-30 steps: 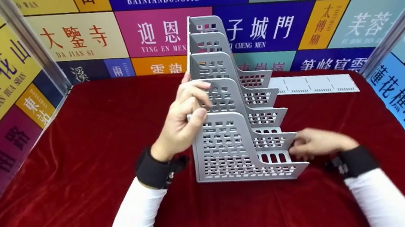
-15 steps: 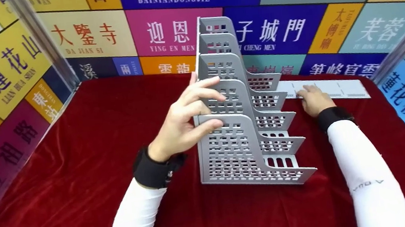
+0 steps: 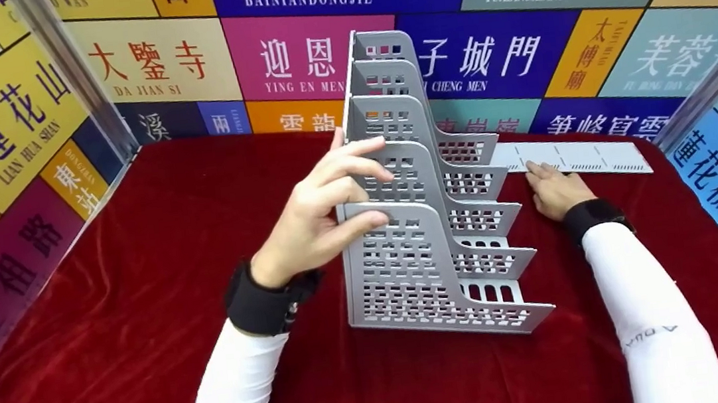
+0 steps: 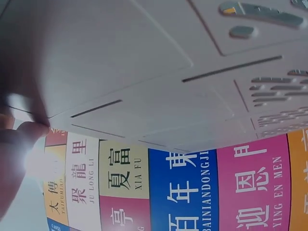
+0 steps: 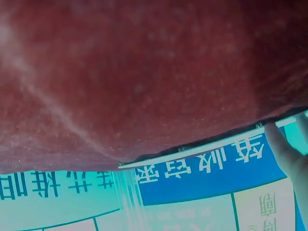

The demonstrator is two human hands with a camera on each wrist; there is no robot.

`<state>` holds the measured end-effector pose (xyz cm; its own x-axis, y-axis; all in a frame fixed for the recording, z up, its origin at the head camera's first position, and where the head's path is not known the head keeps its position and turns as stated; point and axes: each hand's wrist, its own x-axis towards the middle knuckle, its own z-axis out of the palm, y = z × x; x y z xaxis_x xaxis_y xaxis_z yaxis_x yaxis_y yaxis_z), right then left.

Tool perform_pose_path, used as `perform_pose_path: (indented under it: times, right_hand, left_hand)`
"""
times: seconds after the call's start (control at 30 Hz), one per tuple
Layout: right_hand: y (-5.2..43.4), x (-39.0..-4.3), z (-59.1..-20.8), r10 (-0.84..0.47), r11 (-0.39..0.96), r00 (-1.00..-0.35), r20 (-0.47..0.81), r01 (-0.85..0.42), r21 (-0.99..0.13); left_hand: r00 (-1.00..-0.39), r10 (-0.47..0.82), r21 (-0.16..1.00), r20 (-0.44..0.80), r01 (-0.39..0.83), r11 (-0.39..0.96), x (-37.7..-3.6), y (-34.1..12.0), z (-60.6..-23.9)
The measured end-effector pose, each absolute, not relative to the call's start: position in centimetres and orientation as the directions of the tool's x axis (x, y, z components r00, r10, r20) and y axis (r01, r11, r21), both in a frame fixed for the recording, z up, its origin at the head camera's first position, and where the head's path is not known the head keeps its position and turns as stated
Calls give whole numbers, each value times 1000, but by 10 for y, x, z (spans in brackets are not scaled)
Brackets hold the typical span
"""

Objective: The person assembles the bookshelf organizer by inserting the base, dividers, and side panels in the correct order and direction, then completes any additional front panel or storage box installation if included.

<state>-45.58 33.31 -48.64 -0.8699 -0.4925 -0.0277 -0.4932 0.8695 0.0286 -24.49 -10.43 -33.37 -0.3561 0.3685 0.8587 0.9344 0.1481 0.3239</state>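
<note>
- Left hand (image 3: 311, 223) grips the grey file rack (image 3: 428, 221) (standing upright on the red table (image 3: 111, 321)), fingers (image 3: 355, 165) curled round its dividers.
- Right hand (image 3: 554, 189) rests flat, fingers straight, touching the flat grey panel (image 3: 594, 157) just beyond them.

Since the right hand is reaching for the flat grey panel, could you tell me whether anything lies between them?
Nothing visible does: the right hand already rests on the near edge of the flat grey panel on the red cloth, with the grey file rack to its left.
</note>
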Motion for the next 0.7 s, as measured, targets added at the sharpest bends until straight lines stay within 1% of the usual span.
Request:
perform_pose_path:
  times: [0.07,0.1,0.17,0.23,0.33,0.43,0.5,0.57,0.63,0.7]
  right_hand:
    - [335,-454,-489,-468,883,-884,4,-468,38]
    - [337,-454,-490,-457,889,-888,44,-455,39]
    - [341,-453,-489,-425,904,-893,146,-425,33]
    - [344,-454,-486,-392,916,-878,275,-401,22]
    - [345,-456,-477,-309,925,-813,493,-377,-41]
    - [344,-455,-466,-208,915,-730,651,-381,-135]
    - [343,-451,-459,-136,898,-678,723,-392,-199]
    - [343,-447,-452,-88,882,-632,770,-409,-235]
    - [343,-443,-447,-77,867,-598,798,-436,-242]
    - [343,-439,-444,-107,858,-582,806,-464,-222]
  left_hand:
    - [-360,379,326,853,933,154,-244,-104,-334]
    - [-361,382,327,851,932,154,-244,-104,-334]
    - [-362,389,328,847,932,153,-244,-103,-334]
    - [-363,395,329,844,932,153,-244,-103,-334]
    - [-366,400,330,840,931,157,-244,-104,-333]
    - [-371,403,330,837,929,170,-244,-106,-333]
    - [-373,407,330,834,928,175,-244,-106,-333]
    - [-374,411,329,831,927,178,-244,-106,-333]
    - [-372,415,326,830,928,179,-245,-106,-333]
    - [-369,416,324,831,930,177,-245,-106,-333]
